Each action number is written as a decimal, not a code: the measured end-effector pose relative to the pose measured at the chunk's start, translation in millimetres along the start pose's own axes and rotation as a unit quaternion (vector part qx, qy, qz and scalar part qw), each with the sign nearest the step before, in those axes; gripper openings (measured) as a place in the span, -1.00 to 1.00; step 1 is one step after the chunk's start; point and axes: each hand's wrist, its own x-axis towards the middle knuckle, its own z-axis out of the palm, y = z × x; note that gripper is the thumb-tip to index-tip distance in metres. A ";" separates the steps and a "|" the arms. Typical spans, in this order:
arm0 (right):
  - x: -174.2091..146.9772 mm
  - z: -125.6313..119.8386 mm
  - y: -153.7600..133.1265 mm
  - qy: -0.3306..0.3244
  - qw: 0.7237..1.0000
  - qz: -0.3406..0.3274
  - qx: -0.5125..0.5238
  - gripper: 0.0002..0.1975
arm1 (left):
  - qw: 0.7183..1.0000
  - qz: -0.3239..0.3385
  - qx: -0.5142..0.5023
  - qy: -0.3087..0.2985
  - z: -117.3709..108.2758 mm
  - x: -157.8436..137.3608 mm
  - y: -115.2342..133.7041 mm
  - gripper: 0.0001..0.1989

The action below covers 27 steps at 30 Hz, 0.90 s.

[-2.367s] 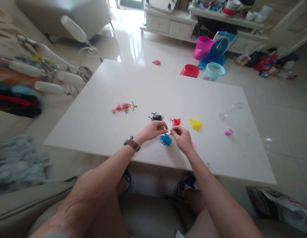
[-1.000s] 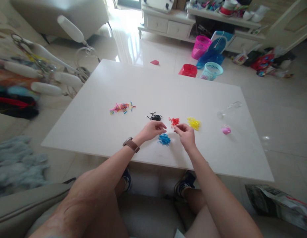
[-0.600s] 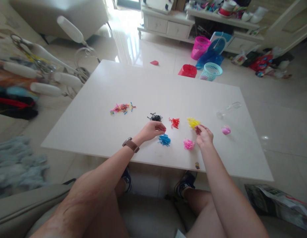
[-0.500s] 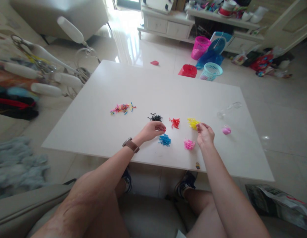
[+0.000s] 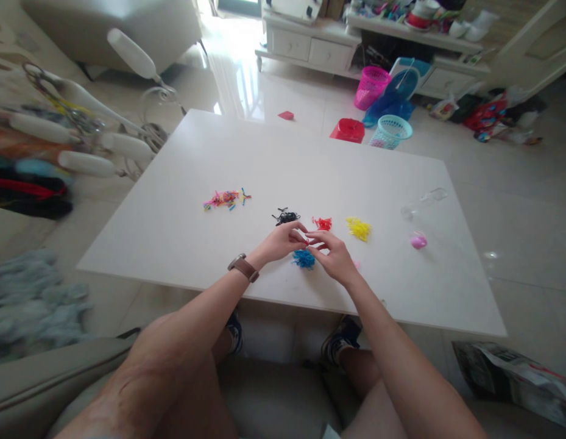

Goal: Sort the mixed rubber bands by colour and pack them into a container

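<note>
My left hand [image 5: 285, 239], below a brown-strapped watch [image 5: 243, 267], pinches a small red rubber band [image 5: 307, 241] above the table. The fingertips of my right hand [image 5: 331, 253] meet it from the right and close on the same band. Just under the hands lies a pile of blue rubber bands [image 5: 303, 260]. Behind them are black bands [image 5: 286, 216], red bands [image 5: 322, 223] and yellow bands [image 5: 358, 228]. Of the pink bands [image 5: 357, 265], only a sliver shows past my right hand.
A mixed-colour heap of bands [image 5: 224, 199] lies on the left of the white table [image 5: 273, 152]. A pink round object [image 5: 418, 241] and a clear plastic piece [image 5: 433, 195] lie to the right. Baskets [image 5: 390, 131] stand on the floor beyond the far edge.
My right hand has moved left from the yellow pile to meet my left hand at the red band. It now hides most of the pink pile. My left hand stays nearly in place.
</note>
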 end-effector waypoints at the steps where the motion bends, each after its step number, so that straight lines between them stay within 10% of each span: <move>1: -1.0 1.4 -1.0 -0.005 1.000 -0.011 -0.009 -0.76 | 1.000 0.002 0.000 0.000 0.0 0.2 -1.4 -0.66; 20: -0.7 2.4 11.3 0.052 0.993 0.003 -0.106 -0.78 | 0.993 -0.011 0.096 0.069 -2.6 1.9 -3.1 -0.70; 27: -1.0 -3.3 34.5 0.085 0.966 -0.003 -0.245 -0.62 | 0.887 -0.062 0.362 0.278 -37.0 1.5 3.9 -0.73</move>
